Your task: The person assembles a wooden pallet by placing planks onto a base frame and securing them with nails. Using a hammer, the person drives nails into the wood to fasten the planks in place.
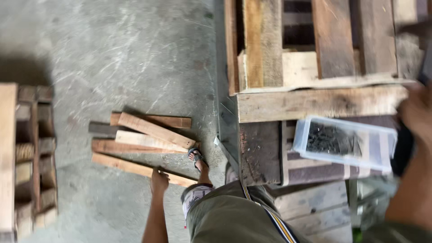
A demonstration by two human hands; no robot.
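Wooden boards [144, 144] lie in a loose pile on the concrete floor [126, 49], left of the person's sandalled foot [196, 156]; they are short, reddish-brown to pale, stacked crosswise with the lowest and longest plank [135, 168] angled toward the leg. Largest in view: the pallet-like wooden frame [310, 49] at upper right, slats running away from the camera, with a pale cross plank [315, 102] along its near edge. Below that sits a dark, worn workbench top [265, 153]. At far left stands another stack of rough timber blocks [27, 153], blurred at the frame edge. On the bench, a clear plastic container [344, 143] holds a dark heap of what look like nails, too blurred to confirm. Olive shorts [229, 216] with a striped band fill the bottom centre. Left hand [159, 180] hangs low, fingers curled loosely, just above the near end of the lowest plank; whether it touches the wood cannot be told from this angle, and nothing shows in its grasp. Right hand [416, 114] is at the right edge, heavily motion-blurred, near the container's right end and against a dark object [402, 150]; its grip cannot be made out.
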